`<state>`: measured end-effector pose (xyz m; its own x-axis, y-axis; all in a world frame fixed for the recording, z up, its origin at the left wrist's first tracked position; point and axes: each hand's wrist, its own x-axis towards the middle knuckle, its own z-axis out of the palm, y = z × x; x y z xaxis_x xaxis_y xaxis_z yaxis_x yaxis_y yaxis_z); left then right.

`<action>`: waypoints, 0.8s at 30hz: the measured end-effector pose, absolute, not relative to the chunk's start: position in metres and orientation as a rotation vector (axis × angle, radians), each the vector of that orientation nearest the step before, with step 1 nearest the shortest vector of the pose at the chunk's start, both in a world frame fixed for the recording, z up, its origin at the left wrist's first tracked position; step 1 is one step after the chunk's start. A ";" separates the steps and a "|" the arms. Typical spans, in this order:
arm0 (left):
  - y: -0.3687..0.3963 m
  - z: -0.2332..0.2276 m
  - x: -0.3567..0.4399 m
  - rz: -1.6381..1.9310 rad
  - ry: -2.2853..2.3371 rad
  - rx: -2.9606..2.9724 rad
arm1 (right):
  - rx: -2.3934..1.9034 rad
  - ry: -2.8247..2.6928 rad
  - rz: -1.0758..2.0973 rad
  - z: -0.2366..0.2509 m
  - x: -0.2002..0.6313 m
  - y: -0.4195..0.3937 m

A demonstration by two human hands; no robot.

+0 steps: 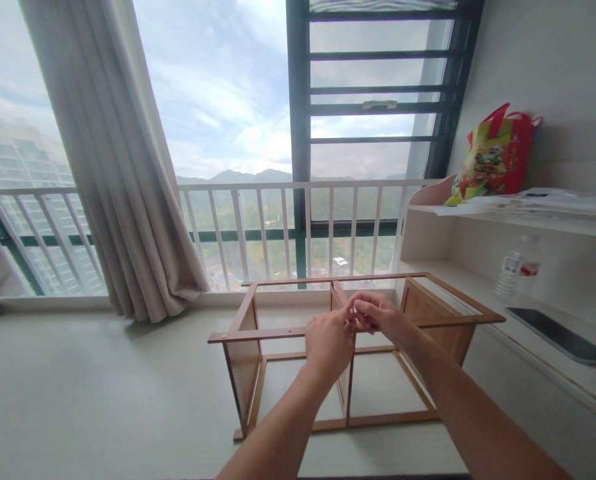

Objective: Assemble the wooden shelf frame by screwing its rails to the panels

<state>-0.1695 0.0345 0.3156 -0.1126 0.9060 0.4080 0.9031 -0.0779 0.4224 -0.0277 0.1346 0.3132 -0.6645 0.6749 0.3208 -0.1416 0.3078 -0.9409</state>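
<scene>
1. Two hands meet above the middle of a wooden frame [348, 360] that stands on the floor [103, 393] by the window.
2. Our left hand [329, 341] is curled, fingers pinched at the top edge of the frame's centre divider panel [345, 390]; what it pinches is too small for us to tell.
3. Our right hand [378, 313] is also closed, fingertips touching the left hand's at the same spot on the top rail.
4. We see the frame as an open box with two compartments, left and right of the divider; both hold nothing but bare floor showing through.
5. Its left side panel [243, 363] and right side panel [435, 323] stand upright; the right end sits just beside the low shelf [478, 280].
6. On that lower shelf stand a plastic water bottle [515, 270], upright, and a dark tablet [561, 337], lying flat near the front edge.
7. On the upper shelf [528, 223] a red and green bag [495, 153] leans against the wall, its contents hidden, with papers [543, 200] beside it.
8. A curtain [123, 167] hangs at the window, reaching the sill at the floor's far edge.
</scene>
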 end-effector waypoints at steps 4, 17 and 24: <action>0.036 0.316 -0.171 0.971 2.120 2.080 | -0.456 -1.892 1.495 0.317 -0.024 0.135; 0.033 0.311 -0.168 1.013 2.137 2.106 | -0.491 -1.828 1.308 0.307 -0.035 0.134; 0.034 0.312 -0.169 0.984 2.163 2.124 | -0.414 -1.893 1.366 0.310 -0.032 0.133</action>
<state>-0.1688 0.0336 0.3120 -0.1114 0.8899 0.4423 0.9180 -0.0783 0.3887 -0.0320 0.1331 0.3100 -0.6649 0.6410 0.3835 -0.1623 0.3772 -0.9118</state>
